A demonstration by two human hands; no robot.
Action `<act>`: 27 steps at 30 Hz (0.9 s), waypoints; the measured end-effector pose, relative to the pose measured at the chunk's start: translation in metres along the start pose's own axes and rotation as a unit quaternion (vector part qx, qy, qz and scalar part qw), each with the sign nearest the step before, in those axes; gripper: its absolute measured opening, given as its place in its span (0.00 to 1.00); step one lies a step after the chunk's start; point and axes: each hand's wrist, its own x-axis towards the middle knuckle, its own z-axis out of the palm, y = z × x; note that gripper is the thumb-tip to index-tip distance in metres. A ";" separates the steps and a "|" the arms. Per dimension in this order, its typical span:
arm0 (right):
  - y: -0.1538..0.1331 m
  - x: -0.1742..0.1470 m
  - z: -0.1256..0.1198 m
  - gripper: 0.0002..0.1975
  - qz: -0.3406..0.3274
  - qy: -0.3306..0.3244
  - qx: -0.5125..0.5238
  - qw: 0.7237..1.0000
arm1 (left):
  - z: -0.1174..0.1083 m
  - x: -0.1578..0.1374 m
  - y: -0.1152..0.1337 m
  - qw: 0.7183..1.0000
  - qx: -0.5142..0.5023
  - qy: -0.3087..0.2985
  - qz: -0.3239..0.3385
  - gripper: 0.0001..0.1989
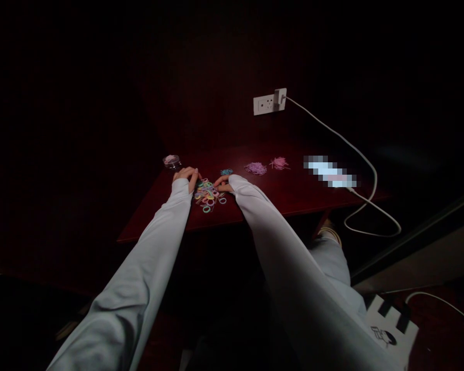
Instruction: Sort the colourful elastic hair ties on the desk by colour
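Note:
A loose pile of small pastel hair ties (208, 195), in pink, yellow, green and purple, lies near the front edge of the dark red table (170, 206). At its left side rests my left hand (186, 175), fingers bent but apart, beside the ties. From the right, my right hand (223, 182) reaches to the pile with index finger and thumb apart, their tips at the ties. I see nothing plainly held in either hand. Beyond my right hand sit a small blue-teal bunch (226, 172), a purple bunch (256, 168) and a pink bunch (280, 163) of thin ties.
A clear round container (172, 162) with something pinkish stands at the back left. A blurred-out lit device (330, 172) lies on the right, its white cable (346, 141) running to a wall socket (263, 104). A white printed bag (390, 332) is below right.

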 end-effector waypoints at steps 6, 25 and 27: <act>0.000 -0.013 0.002 0.03 -0.045 0.021 0.018 0.999 | 0.004 0.000 -0.004 1.000 0.005 -0.010 0.011 0.27; -0.001 -0.016 0.002 0.01 -0.047 0.020 0.028 0.998 | -0.006 -0.015 0.035 0.998 -0.012 -0.044 0.038 0.26; -0.001 -0.014 0.003 0.02 -0.039 0.008 0.008 0.999 | -0.006 -0.015 0.034 0.998 -0.015 -0.051 0.042 0.26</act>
